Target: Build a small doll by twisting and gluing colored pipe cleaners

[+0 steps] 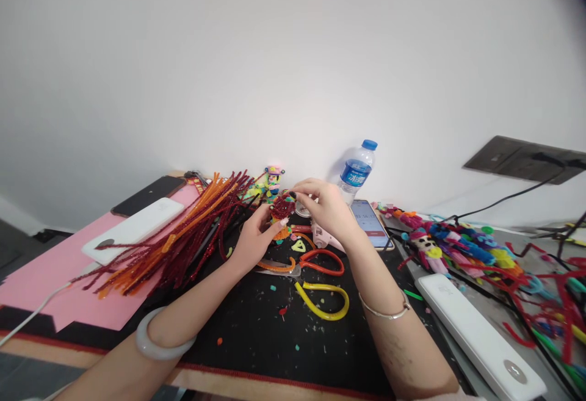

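Observation:
Between my two hands, above the black mat (256, 346), is a small pipe-cleaner figure (282, 207) with a dark red top and an orange and green lower part. My left hand (259, 233) is closed around its left and lower side. The fingers of my right hand (327, 205) pinch at its upper right, by a small black bit. Just below lie scissors (323, 260) with one red and one yellow handle, their blades partly under an orange pipe-cleaner piece. A pink glue gun (323, 236) is partly hidden behind my right wrist.
Dark red and orange pipe cleaners (183, 242) lie on pink sheets (41, 279) at left, by a white power bank (137, 227). A water bottle (357, 172) and a phone (373, 224) stand behind. Finished figures (430, 251) and another power bank (480, 334) are at right.

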`<state>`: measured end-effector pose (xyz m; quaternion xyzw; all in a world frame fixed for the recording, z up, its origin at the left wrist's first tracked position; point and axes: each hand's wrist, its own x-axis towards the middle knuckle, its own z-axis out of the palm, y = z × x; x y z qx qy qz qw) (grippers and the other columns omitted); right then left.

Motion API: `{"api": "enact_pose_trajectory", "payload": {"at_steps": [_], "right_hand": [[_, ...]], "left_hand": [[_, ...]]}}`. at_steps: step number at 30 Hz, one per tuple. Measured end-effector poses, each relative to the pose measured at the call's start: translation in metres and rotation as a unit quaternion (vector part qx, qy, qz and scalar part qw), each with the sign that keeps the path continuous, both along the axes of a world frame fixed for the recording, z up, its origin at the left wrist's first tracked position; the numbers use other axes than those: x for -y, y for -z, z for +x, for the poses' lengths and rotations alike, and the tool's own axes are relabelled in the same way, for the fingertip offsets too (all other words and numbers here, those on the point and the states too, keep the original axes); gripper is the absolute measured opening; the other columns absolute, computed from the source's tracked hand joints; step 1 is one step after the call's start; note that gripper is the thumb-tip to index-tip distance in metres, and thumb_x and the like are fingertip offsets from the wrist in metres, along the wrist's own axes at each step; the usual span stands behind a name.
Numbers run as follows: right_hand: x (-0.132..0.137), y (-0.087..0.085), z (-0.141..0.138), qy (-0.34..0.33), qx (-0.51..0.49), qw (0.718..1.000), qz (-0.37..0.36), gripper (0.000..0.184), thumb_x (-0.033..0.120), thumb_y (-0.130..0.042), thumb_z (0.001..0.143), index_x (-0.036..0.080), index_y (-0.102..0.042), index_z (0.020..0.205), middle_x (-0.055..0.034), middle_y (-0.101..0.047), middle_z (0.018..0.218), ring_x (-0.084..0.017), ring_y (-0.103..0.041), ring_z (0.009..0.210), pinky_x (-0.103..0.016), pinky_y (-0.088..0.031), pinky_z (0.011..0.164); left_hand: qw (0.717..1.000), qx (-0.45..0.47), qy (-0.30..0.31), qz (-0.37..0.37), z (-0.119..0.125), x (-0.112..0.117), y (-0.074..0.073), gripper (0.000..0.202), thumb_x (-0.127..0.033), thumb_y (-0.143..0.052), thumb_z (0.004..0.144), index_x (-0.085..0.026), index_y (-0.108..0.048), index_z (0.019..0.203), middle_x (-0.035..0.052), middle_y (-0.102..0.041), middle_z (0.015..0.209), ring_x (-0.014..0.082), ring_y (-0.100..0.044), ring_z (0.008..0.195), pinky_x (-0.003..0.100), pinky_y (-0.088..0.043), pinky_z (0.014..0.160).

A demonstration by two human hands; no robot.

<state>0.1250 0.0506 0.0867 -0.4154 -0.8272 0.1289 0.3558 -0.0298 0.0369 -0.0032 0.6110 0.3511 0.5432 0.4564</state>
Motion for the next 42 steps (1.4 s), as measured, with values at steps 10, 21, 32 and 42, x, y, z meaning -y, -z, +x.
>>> {"api": "enact_pose_trajectory", "payload": {"at_steps": [10,21,32,42], "right_hand": [[-0.002,0.010,-0.002,-0.029,0.011,0.999,0.017,0.021,0.007,-0.056,0.079,0.018,-0.069,0.091,-0.0052,-0.068,0.092,-0.014,-0.060,0.086,-0.028,-0.045,0.080],[0.000,0.007,-0.005,-0.028,0.011,1.000,0.009,0.015,0.007,-0.056,0.079,0.016,-0.068,0.080,-0.0044,-0.064,0.082,-0.013,-0.059,0.076,-0.027,-0.045,0.072],[0.002,0.008,-0.007,-0.026,0.021,0.999,0.013,0.014,0.007,-0.055,0.079,0.016,-0.067,0.079,-0.0040,-0.062,0.082,-0.013,-0.057,0.076,-0.026,-0.043,0.071],[0.002,0.009,-0.006,-0.025,0.020,0.999,0.017,0.017,0.005,-0.054,0.079,0.016,-0.066,0.080,-0.0033,-0.061,0.083,-0.013,-0.056,0.075,-0.025,-0.042,0.070]], "left_hand": [[1.000,-0.006,-0.005,0.001,0.000,0.001,0.001,0.030,-0.032,-0.056,0.078,-0.016,-0.053,0.104,0.0065,-0.061,0.108,0.0205,-0.056,0.099,0.033,-0.043,0.089],[1.000,0.001,-0.004,0.000,0.001,0.000,0.002,0.032,-0.032,-0.057,0.077,-0.017,-0.053,0.106,0.0057,-0.062,0.104,0.0207,-0.056,0.098,0.034,-0.044,0.088],[1.000,0.016,0.002,-0.004,0.000,-0.001,0.002,0.034,-0.031,-0.059,0.076,-0.017,-0.054,0.107,0.0063,-0.060,0.113,0.0217,-0.055,0.105,0.036,-0.042,0.093],[1.000,0.008,-0.004,-0.011,0.000,0.000,0.003,0.036,-0.032,-0.059,0.076,-0.017,-0.053,0.108,0.0063,-0.060,0.114,0.0209,-0.056,0.102,0.034,-0.044,0.089]]}}
